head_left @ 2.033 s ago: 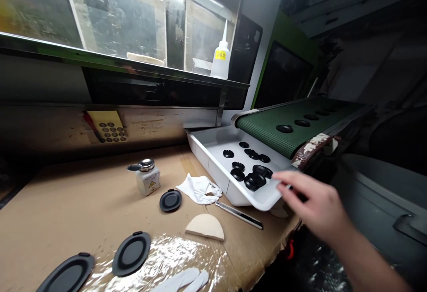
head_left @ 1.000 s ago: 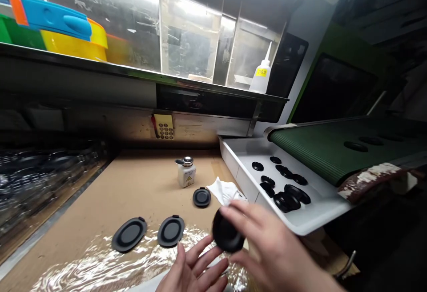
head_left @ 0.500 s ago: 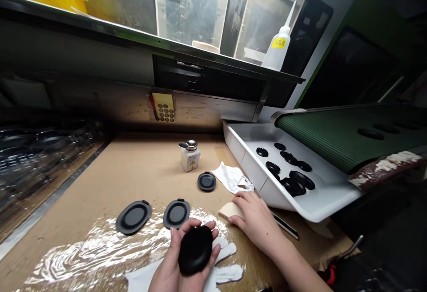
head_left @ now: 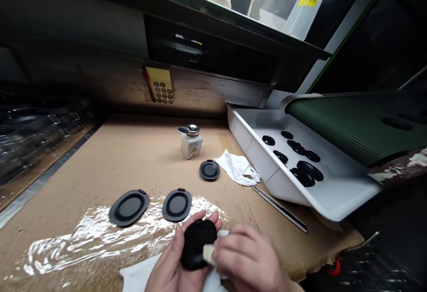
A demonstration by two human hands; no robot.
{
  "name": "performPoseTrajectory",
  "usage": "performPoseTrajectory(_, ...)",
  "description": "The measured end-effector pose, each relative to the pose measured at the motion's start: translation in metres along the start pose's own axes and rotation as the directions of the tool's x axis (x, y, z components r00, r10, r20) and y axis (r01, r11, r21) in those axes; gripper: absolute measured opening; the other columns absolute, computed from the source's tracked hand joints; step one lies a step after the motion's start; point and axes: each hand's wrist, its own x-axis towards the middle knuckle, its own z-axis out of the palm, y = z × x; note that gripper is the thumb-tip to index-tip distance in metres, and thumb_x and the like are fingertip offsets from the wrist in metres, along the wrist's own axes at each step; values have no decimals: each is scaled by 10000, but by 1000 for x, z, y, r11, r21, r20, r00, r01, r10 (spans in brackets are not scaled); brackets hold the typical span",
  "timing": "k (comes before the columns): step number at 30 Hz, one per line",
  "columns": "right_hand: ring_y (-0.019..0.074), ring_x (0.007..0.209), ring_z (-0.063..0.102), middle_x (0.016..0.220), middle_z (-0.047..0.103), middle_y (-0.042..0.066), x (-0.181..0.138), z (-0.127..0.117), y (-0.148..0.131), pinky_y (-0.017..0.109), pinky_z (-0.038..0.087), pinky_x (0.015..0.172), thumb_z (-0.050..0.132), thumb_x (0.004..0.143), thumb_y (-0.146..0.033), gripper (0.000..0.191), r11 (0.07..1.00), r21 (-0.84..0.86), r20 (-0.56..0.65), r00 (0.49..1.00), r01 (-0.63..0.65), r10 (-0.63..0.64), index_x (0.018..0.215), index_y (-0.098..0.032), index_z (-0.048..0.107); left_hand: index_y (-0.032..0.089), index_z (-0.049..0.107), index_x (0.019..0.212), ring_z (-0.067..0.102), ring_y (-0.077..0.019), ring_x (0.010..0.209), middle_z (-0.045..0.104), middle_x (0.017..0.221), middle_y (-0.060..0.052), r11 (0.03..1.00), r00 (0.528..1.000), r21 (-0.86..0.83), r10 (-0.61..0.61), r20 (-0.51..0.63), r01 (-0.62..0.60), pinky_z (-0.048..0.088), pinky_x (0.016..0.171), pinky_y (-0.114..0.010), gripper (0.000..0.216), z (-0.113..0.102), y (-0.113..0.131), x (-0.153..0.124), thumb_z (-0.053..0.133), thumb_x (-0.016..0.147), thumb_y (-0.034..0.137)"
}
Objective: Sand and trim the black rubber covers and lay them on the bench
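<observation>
My left hand [head_left: 171, 258], palm up, cradles a glossy black oval part [head_left: 196, 241] between thumb and fingers. From the right, my right hand [head_left: 248, 256] pinches a small cream-coloured cloth [head_left: 208, 254], which touches the part's right side. The right hand is a little blurred. Beneath both hands lies a white glove [head_left: 136, 274], partly covered by them. Just beyond are two dark oval parts with tabs, a left one [head_left: 128, 207] and a middle one [head_left: 176, 205]. A smaller dark part [head_left: 209, 170] sits farther back.
A white dispenser bottle [head_left: 191, 144] with a metal top stands on the cardboard-covered table. Beside a white cloth [head_left: 236, 167] lies a slim knife-like tool [head_left: 280, 209]. At right, a white tray [head_left: 273, 181] holds several black parts under a green conveyor belt [head_left: 340, 123].
My right hand has lifted the cream cloth off the table and brought it left and nearer, onto the black part. The left hand still holds that part. The camera view has tilted down.
</observation>
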Motion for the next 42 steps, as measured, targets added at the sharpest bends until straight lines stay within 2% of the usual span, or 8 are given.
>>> performPoseTrajectory(2,125,677,572,766,672,17,1,4,-5,236,494,627,513,844,-158,150,996,-33,-13,996,84,-84,968,-176,595,159,682,974,516,-271,1131,663,1106,-148,996,998,-64,-65,-22,64,276,1028,-435,325,0,1,0,483,826,369)
performPoseTrajectory(11,167,739,510,917,662,35,24,-8,15,315,462,646,451,858,-180,240,998,-68,133,991,-12,21,1041,-211,603,160,691,895,600,-263,1003,721,926,-93,997,998,-76,-37,-51,33,365,977,-440,312,9,1,-1,440,852,341)
performPoseTrajectory(14,163,735,518,918,664,36,16,-4,7,302,461,623,471,848,-163,228,998,-45,116,992,-47,52,1031,-199,601,146,680,920,579,-264,1038,710,960,-119,998,998,-62,-20,-54,17,358,983,-416,315,7,-1,-1,452,846,351)
performPoseTrajectory(19,131,648,527,797,686,12,-3,2,-6,254,461,556,527,834,-168,171,999,-37,35,999,2,-1,979,-199,614,136,660,962,577,-266,1049,700,995,-140,997,996,-54,-55,-67,52,340,998,-406,331,3,-1,-1,464,839,373)
performPoseTrajectory(26,144,768,529,919,668,10,0,-15,12,305,445,678,509,823,-78,269,988,38,69,987,-150,147,1030,-219,607,145,612,1022,584,-256,1039,701,996,-130,999,998,-41,-8,-70,5,345,994,-411,307,7,-3,-1,453,853,346)
performPoseTrajectory(30,158,770,518,889,671,13,-5,-11,6,323,416,663,506,841,-130,206,992,65,102,990,-108,101,999,-205,615,114,577,1083,571,-260,1062,687,1020,-165,998,996,-54,-37,-84,33,373,969,-394,322,7,-2,-1,444,862,307)
performPoseTrajectory(36,139,664,502,849,693,-6,2,9,-8,294,399,577,446,888,-217,194,999,46,18,1000,17,-18,936,-191,632,120,586,1088,583,-255,1032,677,1032,-158,994,995,-88,-72,-64,66,374,955,-369,341,5,-2,-3,479,841,330)
performPoseTrajectory(42,145,675,507,865,692,18,0,-7,-5,289,414,556,445,881,-171,198,999,9,118,992,-46,45,948,-175,631,122,625,1010,571,-255,1041,682,1006,-143,996,998,-79,-46,-35,43,366,958,-363,300,5,-3,-1,478,842,322)
